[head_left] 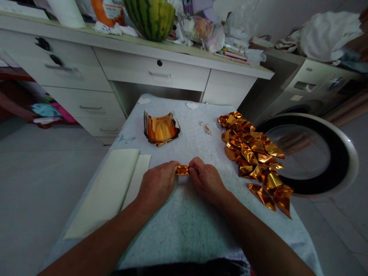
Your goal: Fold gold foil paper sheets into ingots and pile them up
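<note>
Between my hands a small piece of shiny gold foil paper (pixel 182 170) is stretched level above the cloth. My left hand (pixel 159 180) pinches its left end, and my right hand (pixel 206 179) is closed on the right end; the fingertips are partly hidden. Beyond my left hand a curled stack of gold foil sheets (pixel 161 129) stands on the cloth with its sides bent up. A heap of folded gold foil pieces (pixel 253 147) lies to the right of my right hand. Folded cream paper (pixel 105 188) lies flat beside my left forearm.
A pale blue cloth (pixel 189 230) covers the low work surface. Behind it stands a white drawer cabinet (pixel 178 73) with a cut watermelon (pixel 152 19) on top. A washing machine with its round door (pixel 310 153) swung out is close on the right. Small scraps (pixel 207 129) lie mid-cloth.
</note>
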Action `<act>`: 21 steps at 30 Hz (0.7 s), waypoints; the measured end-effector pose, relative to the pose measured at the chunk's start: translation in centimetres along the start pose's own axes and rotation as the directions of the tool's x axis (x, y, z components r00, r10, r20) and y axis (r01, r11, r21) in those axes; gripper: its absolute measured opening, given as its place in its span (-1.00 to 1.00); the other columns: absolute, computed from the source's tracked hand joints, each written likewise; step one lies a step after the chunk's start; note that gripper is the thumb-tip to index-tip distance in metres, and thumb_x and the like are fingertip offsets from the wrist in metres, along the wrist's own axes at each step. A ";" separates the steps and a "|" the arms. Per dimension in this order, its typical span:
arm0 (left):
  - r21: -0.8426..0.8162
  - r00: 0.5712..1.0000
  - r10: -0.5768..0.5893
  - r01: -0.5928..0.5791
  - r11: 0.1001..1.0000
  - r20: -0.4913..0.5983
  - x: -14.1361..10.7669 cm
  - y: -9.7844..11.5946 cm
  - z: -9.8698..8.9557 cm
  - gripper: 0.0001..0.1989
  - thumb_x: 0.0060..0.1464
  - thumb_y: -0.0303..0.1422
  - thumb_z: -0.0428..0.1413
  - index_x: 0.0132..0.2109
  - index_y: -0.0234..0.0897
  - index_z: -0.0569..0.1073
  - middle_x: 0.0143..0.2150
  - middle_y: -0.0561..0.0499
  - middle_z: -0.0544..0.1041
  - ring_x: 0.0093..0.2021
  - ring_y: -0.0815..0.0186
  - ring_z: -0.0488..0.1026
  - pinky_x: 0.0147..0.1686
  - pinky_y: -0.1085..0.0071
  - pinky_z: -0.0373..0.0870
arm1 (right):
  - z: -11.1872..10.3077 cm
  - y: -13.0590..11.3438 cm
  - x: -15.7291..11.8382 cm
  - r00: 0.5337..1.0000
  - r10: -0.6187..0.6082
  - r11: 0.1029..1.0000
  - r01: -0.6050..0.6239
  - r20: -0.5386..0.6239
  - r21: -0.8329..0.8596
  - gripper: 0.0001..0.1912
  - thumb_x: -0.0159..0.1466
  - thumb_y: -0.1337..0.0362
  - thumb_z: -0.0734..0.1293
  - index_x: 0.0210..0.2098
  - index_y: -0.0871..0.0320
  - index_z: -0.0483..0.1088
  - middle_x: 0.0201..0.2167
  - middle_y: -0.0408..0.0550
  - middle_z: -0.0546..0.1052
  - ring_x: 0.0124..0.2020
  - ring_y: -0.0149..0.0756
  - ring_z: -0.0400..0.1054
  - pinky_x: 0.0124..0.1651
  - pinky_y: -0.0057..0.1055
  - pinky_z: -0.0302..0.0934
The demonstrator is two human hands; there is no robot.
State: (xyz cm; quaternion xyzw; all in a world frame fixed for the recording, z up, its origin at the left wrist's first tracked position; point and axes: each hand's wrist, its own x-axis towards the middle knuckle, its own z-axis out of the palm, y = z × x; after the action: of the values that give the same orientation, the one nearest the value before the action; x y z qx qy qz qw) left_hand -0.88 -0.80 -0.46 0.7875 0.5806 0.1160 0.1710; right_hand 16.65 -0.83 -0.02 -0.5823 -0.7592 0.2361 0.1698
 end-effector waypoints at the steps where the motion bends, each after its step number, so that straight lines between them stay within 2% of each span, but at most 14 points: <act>1: 0.003 1.000 0.001 -0.001 1.000 0.003 0.0 0.1 0.0 -0.71 0.30 -0.40 -0.17 -0.09 -0.26 0.45 -0.20 -0.04 0.60 -0.18 0.19 0.54 -0.21 0.32 0.36 | 0.0 -0.1 0.0 1.000 0.009 1.000 -0.009 0.002 -0.020 -0.86 0.37 0.29 0.12 -0.22 0.13 0.29 -0.54 -0.18 0.43 -0.51 -0.35 0.30 -0.41 -0.47 -0.05; 6: 0.056 0.999 -0.009 0.007 0.998 0.032 0.1 0.5 0.1 -0.71 0.30 -0.41 -0.17 -0.09 -0.26 0.44 -0.23 -0.05 0.59 -0.21 0.17 0.55 -0.25 0.32 0.35 | -0.1 -0.4 0.0 0.997 0.064 0.992 -0.059 0.039 -0.110 -0.82 0.39 0.29 0.07 -0.16 0.14 0.28 -0.50 -0.13 0.48 -0.49 -0.31 0.33 -0.39 -0.45 -0.05; 13: 0.134 0.999 -0.040 0.036 0.990 0.029 0.1 0.6 0.1 -0.73 0.29 -0.40 -0.17 -0.11 -0.24 0.43 -0.25 -0.03 0.61 -0.23 0.17 0.56 -0.32 0.34 0.32 | 0.3 -0.6 0.0 0.994 0.071 0.986 -0.057 0.083 -0.154 -0.81 0.40 0.30 0.05 -0.11 0.14 0.24 -0.41 -0.07 0.54 -0.43 -0.27 0.39 -0.37 -0.43 -0.02; 21: 0.127 0.999 -0.049 0.049 0.991 0.002 0.2 0.6 -0.2 -0.73 0.29 -0.40 -0.17 -0.08 -0.20 0.41 -0.23 0.00 0.62 -0.23 0.22 0.56 -0.35 0.39 0.30 | 0.5 -1.0 0.0 0.995 0.037 0.993 -0.027 0.089 -0.117 -0.85 0.39 0.33 0.07 -0.11 0.15 0.22 -0.40 -0.06 0.54 -0.41 -0.27 0.41 -0.35 -0.44 0.01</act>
State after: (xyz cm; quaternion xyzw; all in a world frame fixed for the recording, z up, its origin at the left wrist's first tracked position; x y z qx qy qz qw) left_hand -0.34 -0.73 -0.08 0.7826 0.6055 0.0724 0.1248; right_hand 15.65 -1.14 0.13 -0.5921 -0.7690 0.2205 0.0973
